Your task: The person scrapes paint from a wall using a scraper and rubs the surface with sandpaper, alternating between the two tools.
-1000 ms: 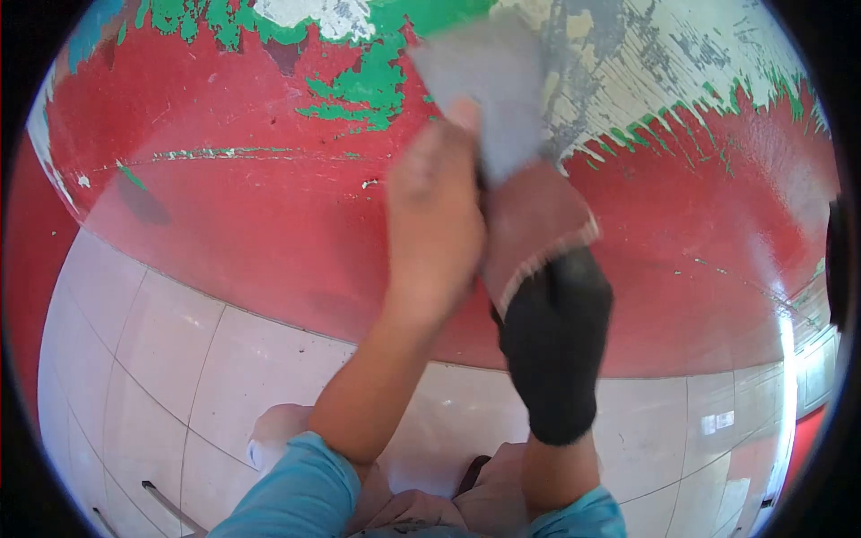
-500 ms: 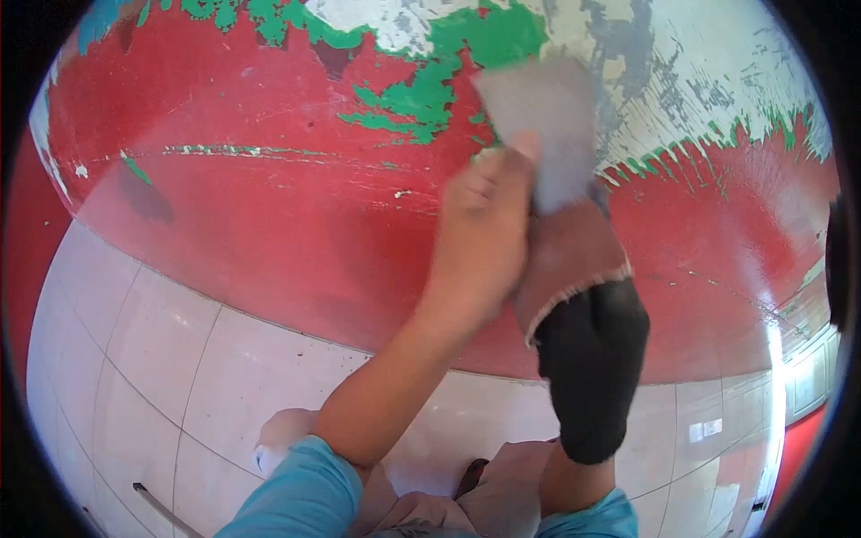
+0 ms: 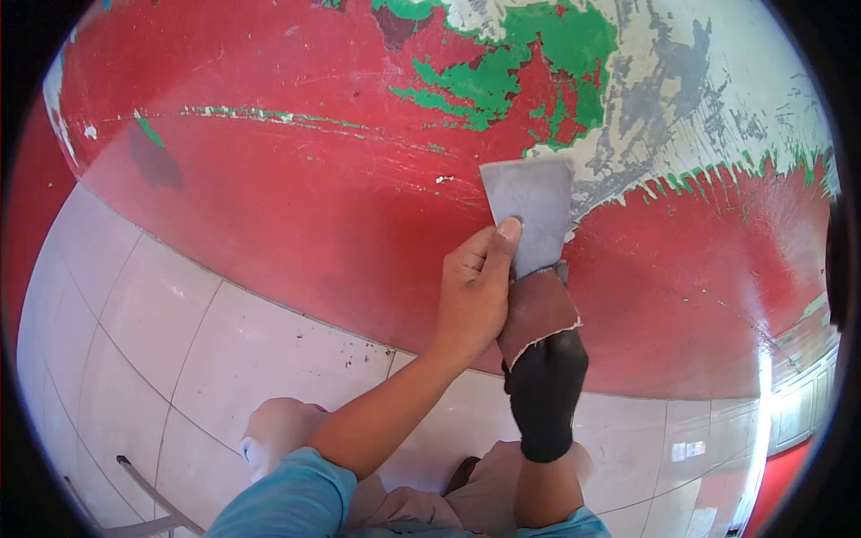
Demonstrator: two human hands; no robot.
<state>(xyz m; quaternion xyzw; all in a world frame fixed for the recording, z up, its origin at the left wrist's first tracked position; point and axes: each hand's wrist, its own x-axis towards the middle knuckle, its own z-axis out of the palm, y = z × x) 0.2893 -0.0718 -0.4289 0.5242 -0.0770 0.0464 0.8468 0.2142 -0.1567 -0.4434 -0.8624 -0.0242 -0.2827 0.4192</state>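
My bare left hand [image 3: 475, 282] pinches the side of a scraper's wide grey blade [image 3: 535, 199], with the thumb lying flat on its face. My right hand [image 3: 547, 386], in a black glove, is closed around the scraper's lower end. A reddish-brown sheet with a ragged pale edge [image 3: 541, 309] covers the handle just above the glove. The blade's straight front edge points up at the painted surface [image 3: 341, 242], overlapping the lower border of a chipped patch. Around that border, green paint [image 3: 587, 76] and pale grey undercoat [image 3: 659, 108] show through the red.
Curving across the whole view, the red surface ends at a white tiled floor [image 3: 242, 345]. Small dark flakes [image 3: 359, 352] lie on the tiles near its base. A grey metal bar [image 3: 157, 493] stands at lower left. My knees [image 3: 282, 426] are below my arms.
Both hands and the scraper have come down, away from the top of the patch. The blade, blurred before, is now sharp. The view has shifted, so the surface appears further right.
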